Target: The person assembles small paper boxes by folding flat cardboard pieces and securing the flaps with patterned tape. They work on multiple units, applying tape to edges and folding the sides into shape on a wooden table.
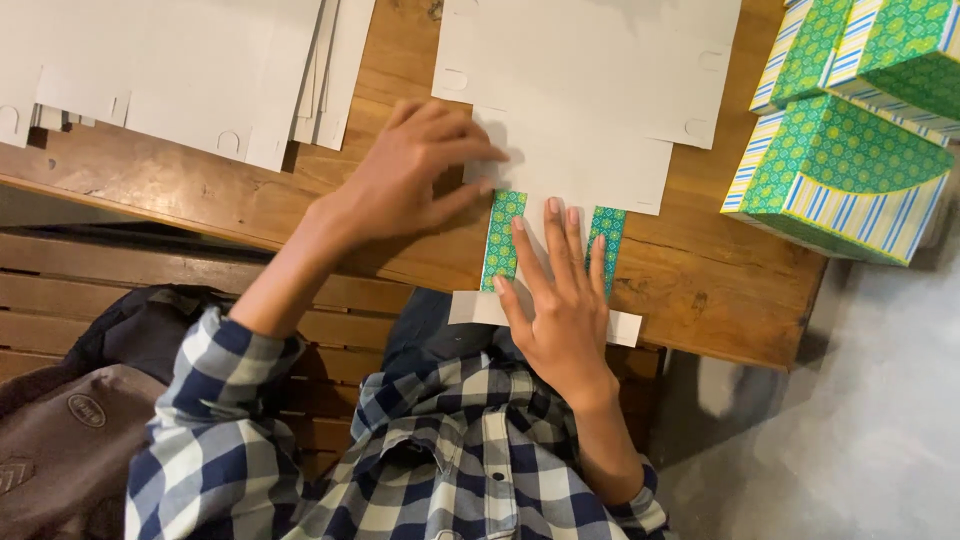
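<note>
In the head view, the right hand (562, 305) lies flat, fingers spread, on a white die-cut carton blank (575, 160) with green patterned flaps, while the left hand (412, 175) at ten o'clock presses fingertips open onto it on the wooden surface (700, 290).

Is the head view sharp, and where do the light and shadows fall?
Head view: mostly sharp; warm light on the wooden table; white card sheet bright but not glaring; left hand and right hand cast soft shadows; bench below dim.
</note>
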